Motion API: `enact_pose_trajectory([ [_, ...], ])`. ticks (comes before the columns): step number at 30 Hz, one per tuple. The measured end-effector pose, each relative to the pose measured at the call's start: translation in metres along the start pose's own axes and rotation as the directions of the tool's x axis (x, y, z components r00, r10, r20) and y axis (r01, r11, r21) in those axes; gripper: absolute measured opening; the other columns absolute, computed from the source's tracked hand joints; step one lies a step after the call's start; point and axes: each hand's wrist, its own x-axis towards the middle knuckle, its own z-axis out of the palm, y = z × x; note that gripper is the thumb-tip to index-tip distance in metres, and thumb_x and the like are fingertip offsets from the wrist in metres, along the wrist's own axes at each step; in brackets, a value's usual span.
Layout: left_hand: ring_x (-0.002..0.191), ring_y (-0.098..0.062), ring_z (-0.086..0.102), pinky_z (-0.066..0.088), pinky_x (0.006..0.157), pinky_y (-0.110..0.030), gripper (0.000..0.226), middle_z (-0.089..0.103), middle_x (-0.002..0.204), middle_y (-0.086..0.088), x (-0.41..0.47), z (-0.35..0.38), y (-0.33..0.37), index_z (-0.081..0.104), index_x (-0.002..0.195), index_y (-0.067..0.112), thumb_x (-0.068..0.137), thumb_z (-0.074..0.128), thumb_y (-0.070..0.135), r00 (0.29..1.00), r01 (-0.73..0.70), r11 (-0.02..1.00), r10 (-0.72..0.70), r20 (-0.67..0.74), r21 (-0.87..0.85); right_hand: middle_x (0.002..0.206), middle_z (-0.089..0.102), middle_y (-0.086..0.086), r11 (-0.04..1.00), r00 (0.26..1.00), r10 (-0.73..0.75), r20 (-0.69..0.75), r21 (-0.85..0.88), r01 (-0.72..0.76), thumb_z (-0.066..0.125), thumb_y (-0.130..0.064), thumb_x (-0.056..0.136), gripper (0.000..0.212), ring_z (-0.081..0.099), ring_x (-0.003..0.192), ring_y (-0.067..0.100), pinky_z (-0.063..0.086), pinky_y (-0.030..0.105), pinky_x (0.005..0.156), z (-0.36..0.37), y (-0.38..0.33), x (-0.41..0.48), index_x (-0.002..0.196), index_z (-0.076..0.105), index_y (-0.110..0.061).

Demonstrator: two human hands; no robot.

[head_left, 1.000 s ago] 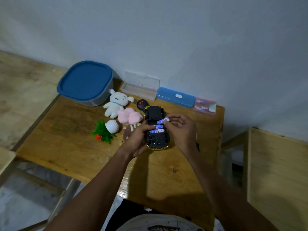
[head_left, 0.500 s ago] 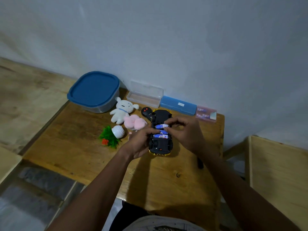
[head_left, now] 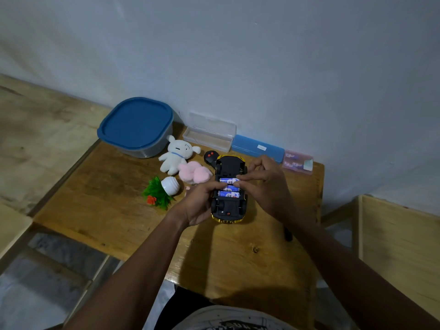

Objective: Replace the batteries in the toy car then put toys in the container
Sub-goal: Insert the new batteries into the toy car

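Your left hand (head_left: 200, 206) curls round the upturned toy car (head_left: 228, 208) at frame centre, and your right hand (head_left: 264, 184) pinches a battery (head_left: 227, 180) in its bay. The car sits on a worn wooden table (head_left: 107, 210). The blue-lidded container (head_left: 135, 127) stands at upper left, against a pale wall (head_left: 262, 55).

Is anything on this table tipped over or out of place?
Yes: the plant lies on its side left of the car. The car is upside down, batteries exposed, but that suits the task.
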Motion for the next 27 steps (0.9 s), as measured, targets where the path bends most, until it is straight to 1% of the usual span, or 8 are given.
enact_pose_trajectory([
  [5,0.111,-0.038,0.062,0.051,0.097,-0.050,0.048,0.063,0.126,-0.027,0.001,0.002,-0.001,0.053,0.137,0.004,0.096,0.055,0.030,0.999,-0.031,0.999,0.029,-0.041,-0.040,0.103,0.055,-0.005,0.999,0.999,0.033,0.021,0.012,-0.033,0.069,-0.045,0.080,0.032,0.052,0.084,0.012,0.055,0.036,0.062,0.002,-0.003,0.003,0.098,0.078,-0.020],
  [9,0.106,-0.037,0.065,0.051,0.095,-0.051,0.046,0.063,0.123,-0.027,0.003,-0.002,-0.006,0.056,0.134,0.005,0.096,0.057,0.032,0.995,-0.079,0.996,0.075,-0.067,-0.047,0.109,0.052,-0.005,0.998,0.998,0.058,0.013,0.015,-0.058,0.070,-0.039,0.084,0.028,0.045,0.084,0.005,0.046,0.020,0.066,0.006,-0.008,0.000,0.106,0.077,-0.023],
  [11,0.102,-0.034,0.067,0.050,0.096,-0.050,0.041,0.067,0.118,-0.024,0.002,-0.003,-0.005,0.059,0.131,0.007,0.097,0.054,0.030,0.993,-0.096,0.994,0.092,-0.071,-0.048,0.112,0.050,-0.007,0.982,0.987,0.159,0.017,0.098,-0.160,0.073,-0.035,0.085,0.024,0.047,0.092,-0.001,0.041,0.008,0.069,0.008,-0.009,-0.003,0.107,0.077,-0.027],
  [14,0.104,-0.034,0.066,0.048,0.097,-0.052,0.040,0.067,0.117,-0.022,0.000,-0.002,-0.004,0.058,0.132,0.008,0.099,0.051,0.029,0.992,-0.107,0.994,0.104,-0.067,-0.034,0.117,0.051,-0.004,0.885,0.924,0.383,0.025,0.276,-0.374,0.078,-0.029,0.082,0.018,0.048,0.105,-0.004,0.043,0.003,0.069,0.010,-0.016,-0.004,0.100,0.075,-0.033],
  [18,0.109,-0.037,0.064,0.050,0.096,-0.051,0.042,0.064,0.125,-0.025,0.001,-0.003,-0.005,0.056,0.136,0.008,0.100,0.051,0.028,0.990,-0.113,0.993,0.111,-0.091,-0.018,0.112,0.067,0.003,0.581,0.795,0.586,0.154,0.605,-0.545,0.079,-0.022,0.081,0.014,0.068,0.090,0.010,0.053,0.013,0.063,0.012,-0.026,-0.009,0.094,0.077,-0.026],
  [19,0.109,-0.037,0.064,0.051,0.096,-0.051,0.043,0.063,0.127,-0.026,0.000,-0.004,-0.006,0.056,0.136,0.007,0.099,0.052,0.028,0.989,-0.116,0.993,0.114,-0.095,-0.016,0.111,0.067,0.004,0.546,0.785,0.596,0.169,0.632,-0.550,0.079,-0.019,0.081,0.013,0.069,0.091,0.012,0.054,0.016,0.063,0.013,-0.028,-0.010,0.093,0.078,-0.023],
  [22,0.112,-0.036,0.065,0.054,0.096,-0.048,0.046,0.064,0.129,-0.023,0.000,-0.001,-0.006,0.055,0.136,0.009,0.093,0.056,0.027,0.986,-0.135,0.991,0.135,-0.096,0.004,0.111,0.061,0.008,0.689,0.819,0.569,0.073,0.500,-0.524,0.083,-0.019,0.076,0.014,0.061,0.099,0.017,0.051,0.014,0.072,0.018,-0.023,-0.009,0.090,0.079,-0.020],
  [27,0.116,-0.037,0.064,0.053,0.098,-0.049,0.044,0.066,0.127,-0.021,0.001,0.002,-0.004,0.054,0.137,0.008,0.095,0.054,0.022,0.983,-0.151,0.988,0.152,-0.103,0.015,0.104,0.059,0.002,0.786,0.851,0.524,0.017,0.375,-0.492,0.083,-0.021,0.076,0.015,0.054,0.093,0.002,0.042,0.004,0.072,0.017,-0.022,-0.005,0.088,0.076,-0.027],
])
